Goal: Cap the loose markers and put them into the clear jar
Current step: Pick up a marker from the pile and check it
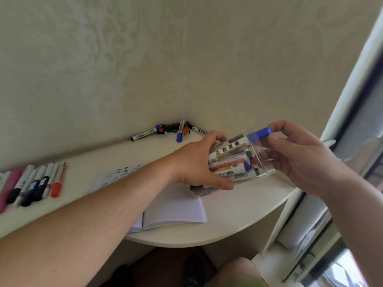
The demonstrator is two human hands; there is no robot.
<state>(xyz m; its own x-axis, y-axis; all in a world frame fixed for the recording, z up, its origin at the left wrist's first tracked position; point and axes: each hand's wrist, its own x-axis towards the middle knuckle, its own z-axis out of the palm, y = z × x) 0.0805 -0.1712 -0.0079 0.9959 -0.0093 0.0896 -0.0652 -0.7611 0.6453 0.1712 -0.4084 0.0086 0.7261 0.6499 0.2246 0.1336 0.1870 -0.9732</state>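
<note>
**Hands feeding a blue-capped marker into the tilted jar**

Hands both busy above the table's [228,230] right end. Left hand [199,160] wraps the base of the clear jar [257,160], which is tipped on its side, mouth toward the right, held off the table. Right hand [294,154] is at the mouth, fingertips pinching a blue-capped marker [257,134] that is part-way in, cap end sticking out past the rim. Jar already holds a bundle of capped markers lying lengthwise.

Step in hand, as I read it: insertion of one more marker. Next move calls for pushing it fully in along the others, then righting the jar so nothing slides out.

Under the jar: open notebook [176,206] on the table, with something dark and small just beyond it, blurred. Left, a row of markers [35,183] lying side by side. Far back in the wall corner, a loose pile of markers [172,130], capped as far as I can tell, not yet collected. Plenty left to do.
</note>
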